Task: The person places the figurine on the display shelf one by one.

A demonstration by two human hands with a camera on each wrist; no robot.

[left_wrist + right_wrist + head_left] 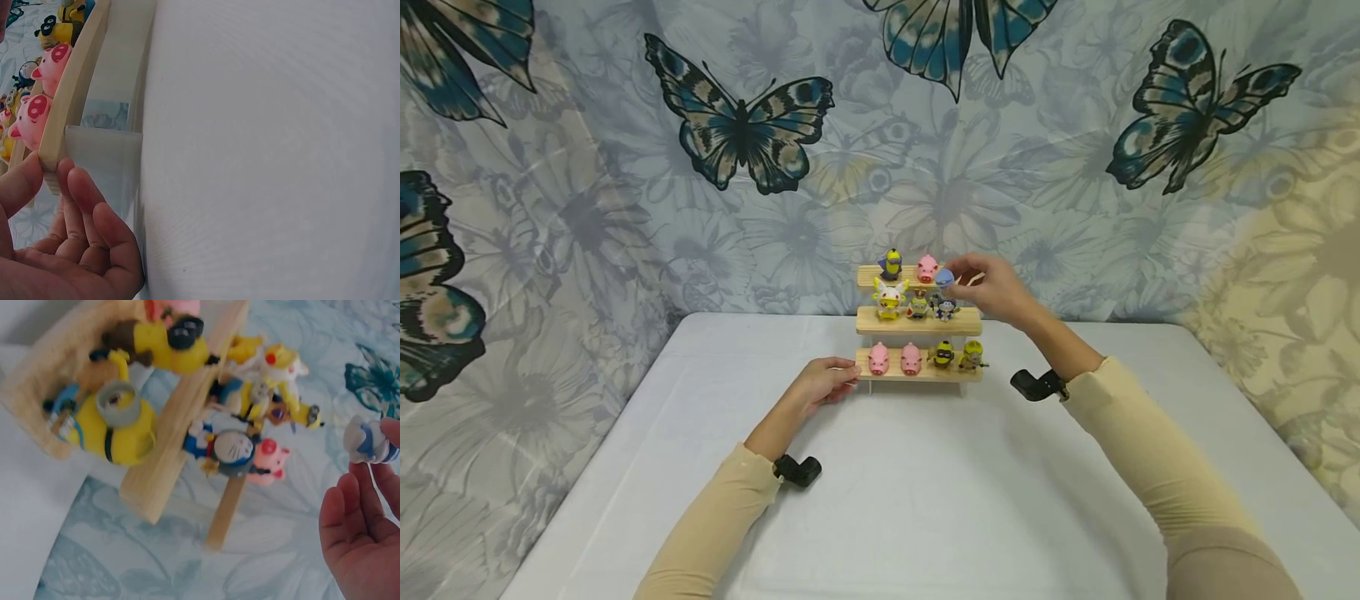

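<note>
A three-tier wooden display stand point(919, 322) holds small figurines. My left hand point(823, 382) pinches the left end of the bottom shelf point(75, 94) between thumb and fingers, next to a pink pig point(34, 119). At the right end of the top shelf, my right hand point(988, 287) holds a small blue-and-white figurine point(365, 440) between thumb and fingertips, partly hidden by the fingers. Beside it on that shelf stand a pink pig point(927, 268) and a yellow caped figurine point(891, 264).
The middle shelf carries a yellow-and-white figurine point(890, 300), a crowned one point(918, 305) and a dark blue one point(946, 308). Pigs and yellow minions point(943, 354) line the bottom shelf. Under it all is a white-covered table point(925, 500); a butterfly-print backdrop point(805, 242) rises behind.
</note>
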